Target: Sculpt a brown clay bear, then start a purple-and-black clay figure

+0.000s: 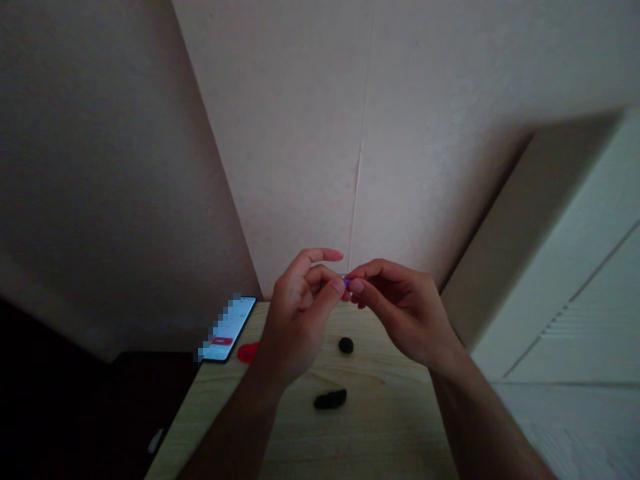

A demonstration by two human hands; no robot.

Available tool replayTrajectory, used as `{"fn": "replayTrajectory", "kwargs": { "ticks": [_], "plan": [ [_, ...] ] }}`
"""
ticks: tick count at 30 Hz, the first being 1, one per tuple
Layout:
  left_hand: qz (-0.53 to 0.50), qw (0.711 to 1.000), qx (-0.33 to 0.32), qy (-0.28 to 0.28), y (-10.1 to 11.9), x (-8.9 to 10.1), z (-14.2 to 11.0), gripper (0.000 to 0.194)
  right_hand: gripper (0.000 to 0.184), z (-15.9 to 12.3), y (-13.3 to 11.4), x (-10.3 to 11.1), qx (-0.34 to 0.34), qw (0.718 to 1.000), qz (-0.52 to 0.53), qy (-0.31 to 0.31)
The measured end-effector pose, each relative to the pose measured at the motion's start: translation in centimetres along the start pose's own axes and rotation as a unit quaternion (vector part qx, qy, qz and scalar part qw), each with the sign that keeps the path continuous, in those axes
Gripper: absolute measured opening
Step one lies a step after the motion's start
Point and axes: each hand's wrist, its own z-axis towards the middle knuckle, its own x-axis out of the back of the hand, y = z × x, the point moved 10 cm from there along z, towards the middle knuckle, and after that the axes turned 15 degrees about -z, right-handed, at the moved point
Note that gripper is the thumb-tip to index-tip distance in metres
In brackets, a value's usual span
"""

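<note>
Above the far part of the wooden table, my left hand (305, 313) and my right hand (405, 307) meet at the fingertips. Between them is a small purple piece (347, 284), mostly covered by the fingers, so its kind is unclear. Thumb and fingers of each hand are pinched on it, while the left index finger stretches out above. Below the hands, a round black lump (346, 345) lies on the table. Nearer to me is a longer, uneven black lump (331, 399). A flat red piece (247, 352) is partly hidden behind my left wrist.
A phone (227, 330) with a lit screen lies at the table's (380, 427) far left corner. The wall (300, 133) rises right behind the table. A pale cabinet (565, 267) stands to the right, and the floor at the left is dark.
</note>
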Motion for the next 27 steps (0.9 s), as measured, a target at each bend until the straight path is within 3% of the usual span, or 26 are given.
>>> {"fn": "replayTrajectory", "kwargs": {
  "ticks": [7, 13, 18, 22, 27],
  "plan": [
    [0.002, 0.999, 0.029, -0.03, -0.3, -0.2, 0.0, 0.025, 0.009, 0.1, 0.4, -0.4, -0.007, 0.999, 0.033, -0.043],
    [0.027, 0.999, 0.036, 0.001, -0.9, 1.1, 0.7, 0.018, 0.022, 0.3, 2.0, 0.0, -0.06, 0.997, 0.032, 0.021],
    [0.07, 0.997, 0.01, 0.013, 0.0, 2.4, 0.8, 0.008, 0.027, 0.6, 2.2, -0.6, -0.05, 0.997, 0.046, 0.028],
    [0.097, 0.995, 0.024, 0.003, -0.3, 3.5, -1.0, 0.008, 0.023, -0.2, 2.9, -1.9, -0.052, 0.998, 0.043, -0.018],
    [0.086, 0.992, 0.093, 0.0, -4.2, 5.4, -5.3, 0.019, 0.02, -4.8, 6.9, -4.5, -0.141, 0.983, 0.083, -0.081]
  ]
}}
